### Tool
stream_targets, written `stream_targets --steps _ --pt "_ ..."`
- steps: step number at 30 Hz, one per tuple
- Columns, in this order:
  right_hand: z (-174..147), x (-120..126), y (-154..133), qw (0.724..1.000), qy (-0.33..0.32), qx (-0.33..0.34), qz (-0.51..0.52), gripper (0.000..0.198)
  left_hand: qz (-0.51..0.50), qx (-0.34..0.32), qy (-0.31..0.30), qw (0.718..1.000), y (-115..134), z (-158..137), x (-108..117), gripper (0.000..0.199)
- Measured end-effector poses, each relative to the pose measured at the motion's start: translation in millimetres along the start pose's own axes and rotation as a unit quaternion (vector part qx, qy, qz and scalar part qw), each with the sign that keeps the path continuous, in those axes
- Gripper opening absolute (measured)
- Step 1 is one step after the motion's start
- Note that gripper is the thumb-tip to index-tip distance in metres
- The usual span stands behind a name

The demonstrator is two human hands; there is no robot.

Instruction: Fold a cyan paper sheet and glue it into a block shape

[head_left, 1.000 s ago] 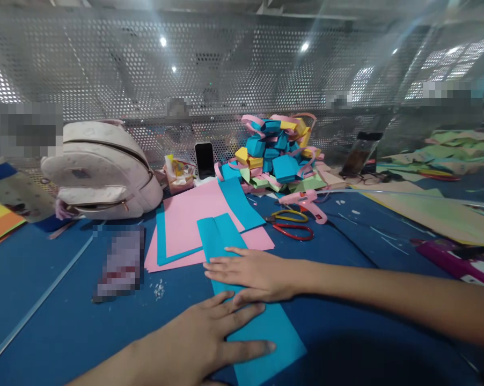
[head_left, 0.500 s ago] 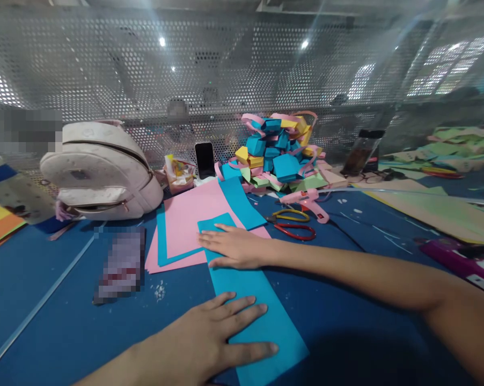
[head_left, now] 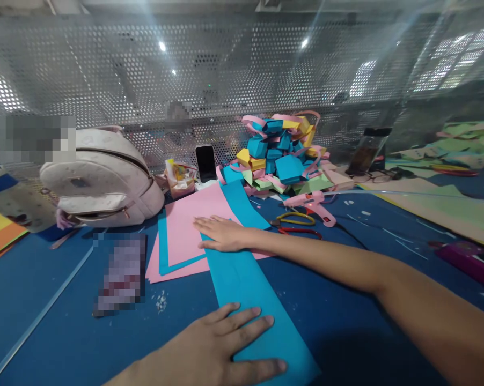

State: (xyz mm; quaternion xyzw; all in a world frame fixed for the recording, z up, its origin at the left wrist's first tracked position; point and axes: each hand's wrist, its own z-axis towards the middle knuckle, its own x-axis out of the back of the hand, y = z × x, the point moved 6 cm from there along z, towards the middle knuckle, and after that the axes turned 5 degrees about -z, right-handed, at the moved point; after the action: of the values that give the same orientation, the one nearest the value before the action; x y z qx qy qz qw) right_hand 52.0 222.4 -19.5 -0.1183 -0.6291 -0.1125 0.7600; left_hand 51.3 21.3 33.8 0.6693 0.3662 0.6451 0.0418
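A long strip of blue paper (head_left: 246, 284) lies on the dark blue table, running from the near edge of view up onto a stack of paper. My left hand (head_left: 221, 343) rests flat on its near part with the fingers spread. Over the far end of the strip lies my right hand (head_left: 221, 234), palm down, fingers stretched out. Beneath that end are pink sheets (head_left: 189, 225), with a blue sheet showing at their left border. Another blue paper piece (head_left: 244, 203) lies across the stack's right side.
Scissors (head_left: 296, 219) and a pink glue gun (head_left: 312, 203) lie right of the stack. Behind them is a heap of folded paper pieces (head_left: 288, 169). A pale backpack (head_left: 105, 182), a phone (head_left: 205, 163) and a bottle (head_left: 368, 153) stand at the back. A purple power strip (head_left: 467, 260) lies right.
My right hand has slid slightly farther along the strip, covering its far end. My left hand stays on the near part. The view has shifted a little.
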Motion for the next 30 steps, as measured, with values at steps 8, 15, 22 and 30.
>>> stream_targets --steps 8,15,22,30 --pt "16 10 11 0.998 0.047 0.010 -0.047 0.050 -0.010 0.005 -0.018 1.000 6 0 3 0.058" --pt "-11 52 -47 0.958 0.012 0.255 -0.132 0.024 -0.009 0.008 -0.013 1.000 5 -3 2 0.059" --pt "-26 71 -67 0.927 -0.066 0.322 -0.182 0.032 0.024 0.031 -0.012 0.999 9 5 8 0.057" --pt "0 80 -53 0.942 -0.187 0.249 -0.122 0.018 0.137 0.093 0.012 0.986 19 -9 7 0.057"
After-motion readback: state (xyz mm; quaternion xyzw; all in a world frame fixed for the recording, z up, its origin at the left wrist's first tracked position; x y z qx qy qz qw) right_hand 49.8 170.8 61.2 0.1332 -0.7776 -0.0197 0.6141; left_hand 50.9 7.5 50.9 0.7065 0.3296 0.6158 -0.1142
